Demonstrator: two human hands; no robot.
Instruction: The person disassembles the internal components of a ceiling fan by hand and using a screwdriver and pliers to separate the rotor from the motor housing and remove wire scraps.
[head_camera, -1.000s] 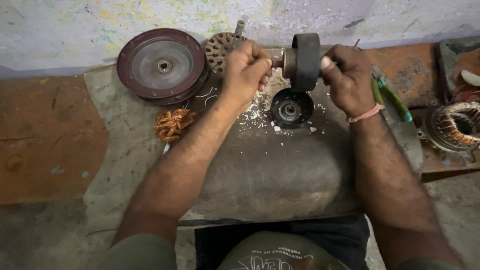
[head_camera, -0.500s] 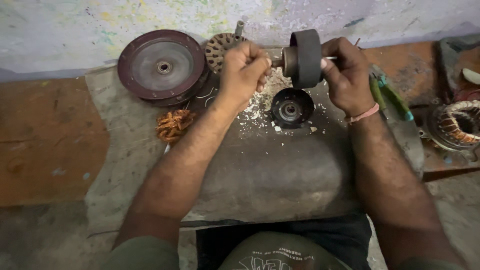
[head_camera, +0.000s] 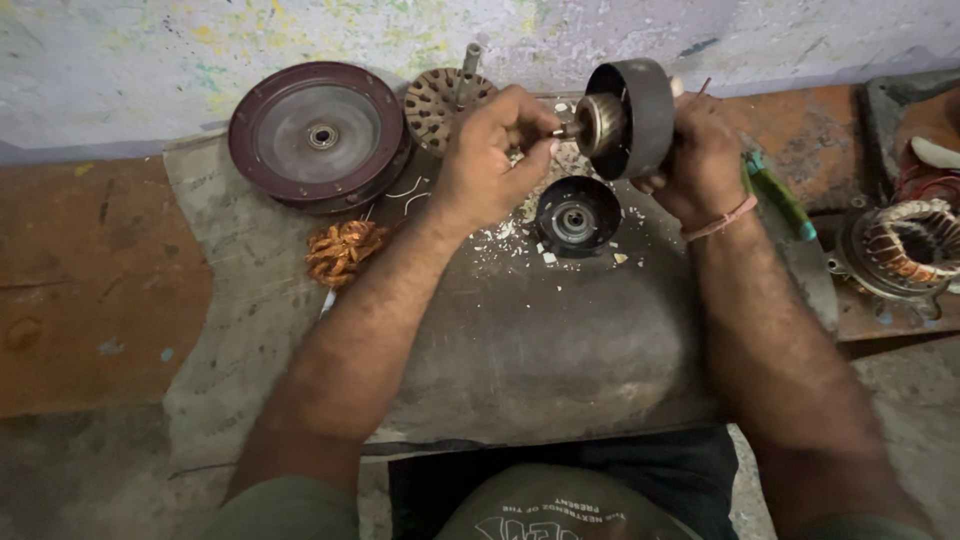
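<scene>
Currently | right hand (head_camera: 700, 160) grips dark round metal motor cap (head_camera: 640, 115) above black cup-shaped housing (head_camera: 577, 215) | left hand (head_camera: 490, 165) pinches its brass hub (head_camera: 598, 122) | motor apart, reassembly unstarted

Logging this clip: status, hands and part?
Right hand grips dark motor housing, raised. Left hand pinches its shaft. Second cap lies below, apart.

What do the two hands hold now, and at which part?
The right hand grips the dark round housing by its rim; the left hand pinches its brass-coloured centre part.
</scene>
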